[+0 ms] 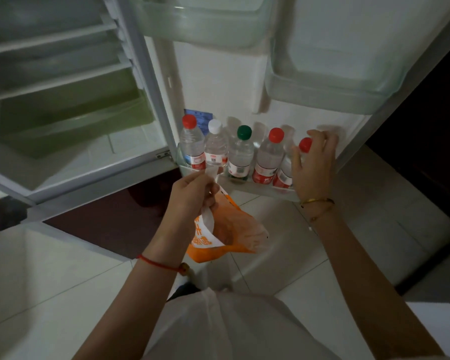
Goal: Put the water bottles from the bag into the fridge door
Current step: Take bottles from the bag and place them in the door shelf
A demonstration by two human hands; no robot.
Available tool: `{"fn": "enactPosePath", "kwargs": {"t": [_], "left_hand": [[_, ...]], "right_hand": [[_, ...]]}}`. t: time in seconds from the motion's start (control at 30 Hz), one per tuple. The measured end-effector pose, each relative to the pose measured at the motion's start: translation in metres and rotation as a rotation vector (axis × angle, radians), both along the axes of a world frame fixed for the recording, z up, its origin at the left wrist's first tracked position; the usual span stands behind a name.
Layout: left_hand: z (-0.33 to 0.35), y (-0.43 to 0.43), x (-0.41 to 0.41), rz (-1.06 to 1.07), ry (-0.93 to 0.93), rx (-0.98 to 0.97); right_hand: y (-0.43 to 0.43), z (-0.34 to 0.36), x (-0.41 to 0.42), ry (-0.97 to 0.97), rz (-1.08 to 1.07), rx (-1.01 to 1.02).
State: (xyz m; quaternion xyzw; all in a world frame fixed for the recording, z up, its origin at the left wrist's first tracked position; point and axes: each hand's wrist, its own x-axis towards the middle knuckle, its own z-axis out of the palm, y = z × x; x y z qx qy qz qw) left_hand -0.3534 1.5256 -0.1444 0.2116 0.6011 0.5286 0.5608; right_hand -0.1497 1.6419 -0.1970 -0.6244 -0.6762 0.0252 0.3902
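Observation:
Several clear water bottles stand in a row in the bottom shelf [260,189] of the open fridge door. From the left their caps are red [189,121], white [215,126], green [244,132], red [276,134] and red [305,145]. My right hand [313,165] is wrapped around the rightmost bottle just below its cap. Lower down, my left hand [192,196] grips the white handles of an orange plastic bag [231,232], which hangs limp above the floor. Its inside is hidden.
Two more door bins, an upper one [208,29] and a middle one [320,92], show nothing inside them. The fridge interior on the left has white shelves [55,40] and a green-tinted drawer [70,120]. Pale floor tiles [374,229] lie below.

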Motion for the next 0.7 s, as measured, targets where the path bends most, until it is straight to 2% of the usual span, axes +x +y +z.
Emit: {"fn": "enactPosePath", "kwargs": {"t": [0.1,0.23,0.4,0.7], "left_hand": [[-0.009,-0.006,-0.015,0.013,0.051,0.015],[-0.020,-0.020,-0.038,0.096,0.151,-0.021],[-0.054,-0.042,-0.082,0.173,0.245,-0.134],[-0.145,-0.091,-0.180,0.118,0.653,-0.400]], "right_hand": [[-0.021,-0.008,-0.024,0.013,0.125,0.019],[-0.043,-0.031,-0.067,0.069,0.360,-0.082],[-0.065,-0.054,-0.119,0.046,0.537,-0.185],[-0.104,-0.091,-0.214,0.022,0.715,-0.436]]}}
